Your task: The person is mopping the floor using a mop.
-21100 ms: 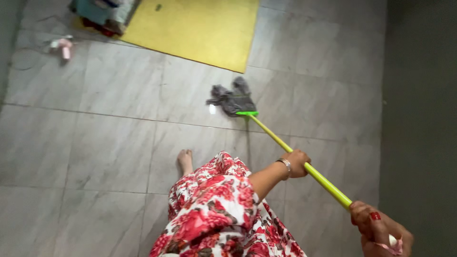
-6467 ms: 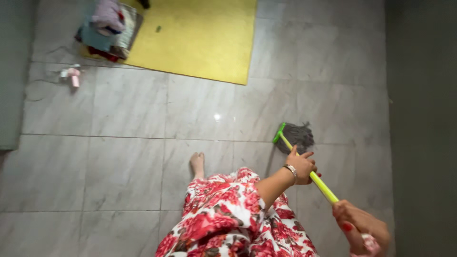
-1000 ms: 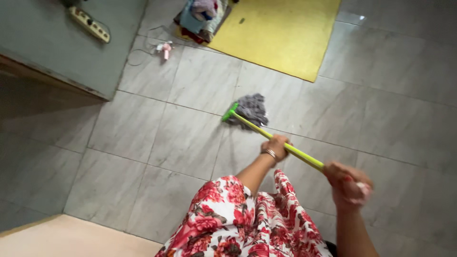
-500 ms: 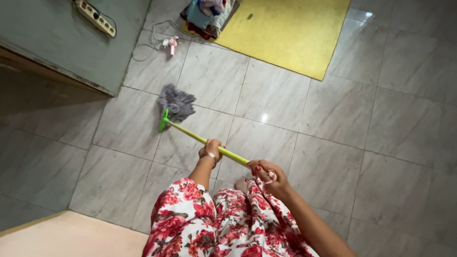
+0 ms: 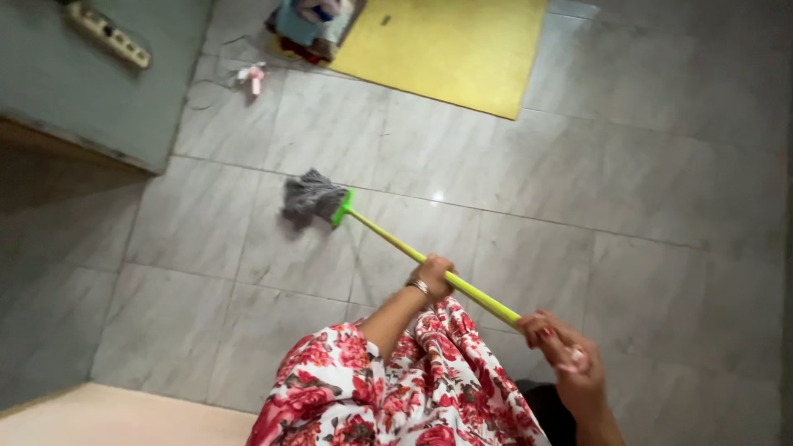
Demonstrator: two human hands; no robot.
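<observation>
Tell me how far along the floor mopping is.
Done: cannot tell; the grey tiles show only a light glare. In hand: left hand and right hand grip the yellow-green handle, with the grey mop head on a tile. Left: the yellow mat lies unmoved.

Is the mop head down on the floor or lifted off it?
Down on the floor. The grey mop head lies spread on a floor tile, with the yellow-green handle slanting up to the left hand and right hand.
</observation>
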